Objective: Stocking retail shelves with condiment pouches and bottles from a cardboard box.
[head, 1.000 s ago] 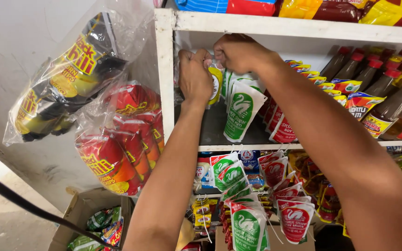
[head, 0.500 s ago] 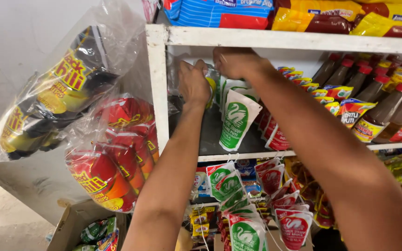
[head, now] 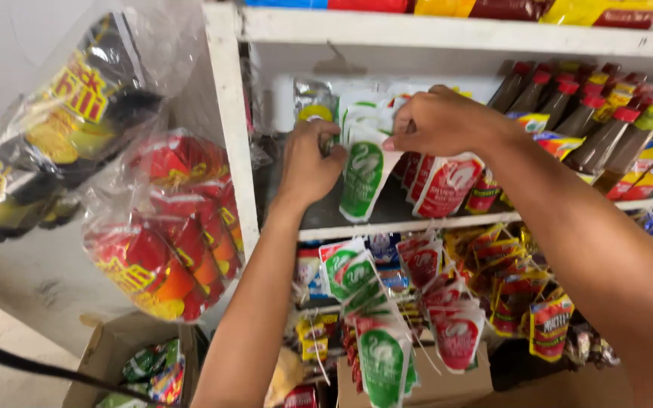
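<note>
Two hands are working at the left end of a white wooden shelf [head: 417, 224], and from the head camera, my only view, I am looking down along both bare forearms. My left hand [head: 307, 162] is curling its fingers shut around the top of a bunch of green-and-white plastic sachets [head: 362, 177], which is hanging just over the shelf's front edge, close to the white upright post [head: 230, 121] at the shelf's left side. My right hand [head: 440, 121] is reaching in from the right, its fingers bent and pinching the upper edges of the same bunch; how tightly they are closing I cannot tell, since the knuckles are covering the tips. Just beside the green bunch, toward the right, red-and-white sachets [head: 447, 185] are leaning against the shelf's front edge. Farther along, toward the right end of the shelf, dark sauce bottles with red caps [head: 591, 125] are standing in rows. Below the shelf's front edge, more strips of green and red sachets [head: 387, 317] are hanging. Left of the upright post, two clear plastic bags of snack packets are hanging: one yellow-and-black [head: 54, 128], one red [head: 168, 227]. Under them, a brown cardboard box [head: 115, 351] is sitting open.
</note>
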